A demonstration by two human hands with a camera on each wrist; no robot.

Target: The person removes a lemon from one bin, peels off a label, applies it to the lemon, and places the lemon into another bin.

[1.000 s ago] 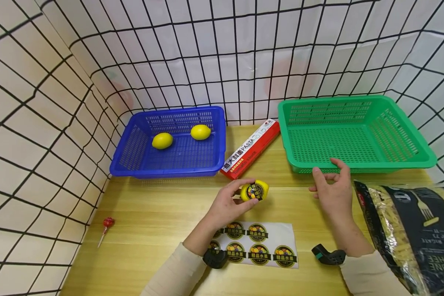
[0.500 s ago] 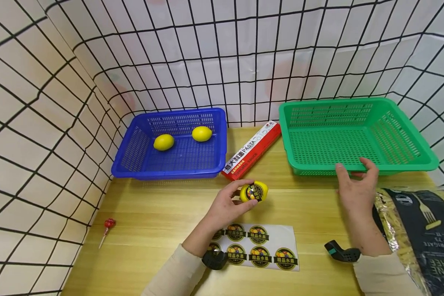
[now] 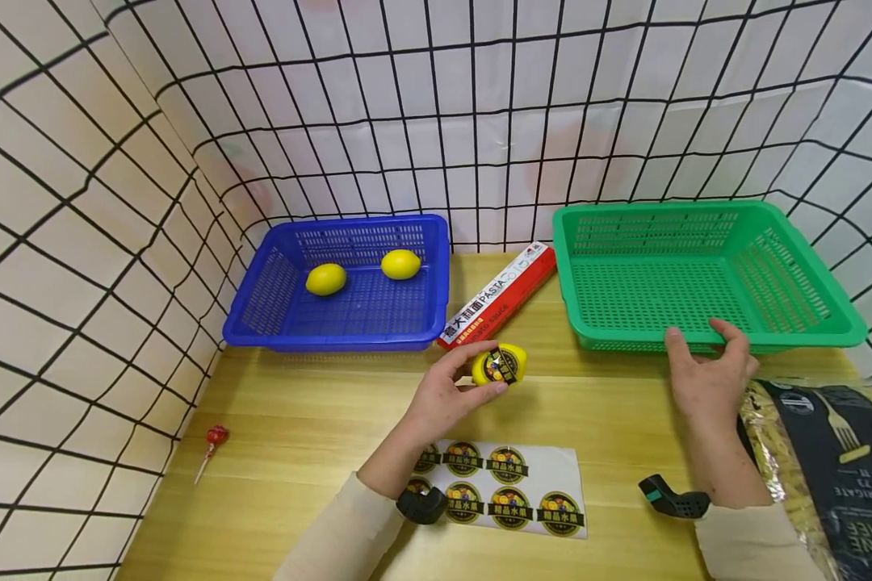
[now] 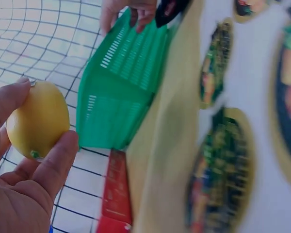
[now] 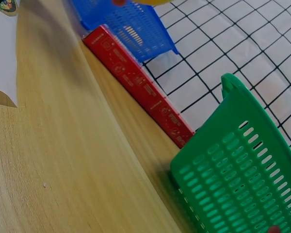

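Note:
My left hand (image 3: 443, 391) holds a lemon (image 3: 517, 362) above the table, pinched between thumb and fingers. A round black and gold fruit sticker (image 3: 499, 367) shows on the lemon's side in the head view. The left wrist view shows the lemon's plain yellow side (image 4: 41, 119) and a small green spot near one end. My right hand (image 3: 712, 383) is at the near rim of the green basket (image 3: 654, 337), with fingers hooked over the rim and others against the outer wall. Below the left hand lies a white sticker sheet (image 3: 548, 472) with several similar round stickers.
A blue basket (image 3: 349, 337) with two lemons (image 3: 326, 279) stands at the back left. A red and white pasta box (image 3: 501, 294) lies between the baskets. A black pasta bag (image 3: 821, 460) lies at the right, a red lollipop (image 3: 216, 435) at the left. White gridded cloth (image 3: 494, 121) walls the table.
My right hand has moved right along the near side of the green basket and come onto its rim. The left hand keeps holding the lemon, with it tilted slightly. The view has shifted a little.

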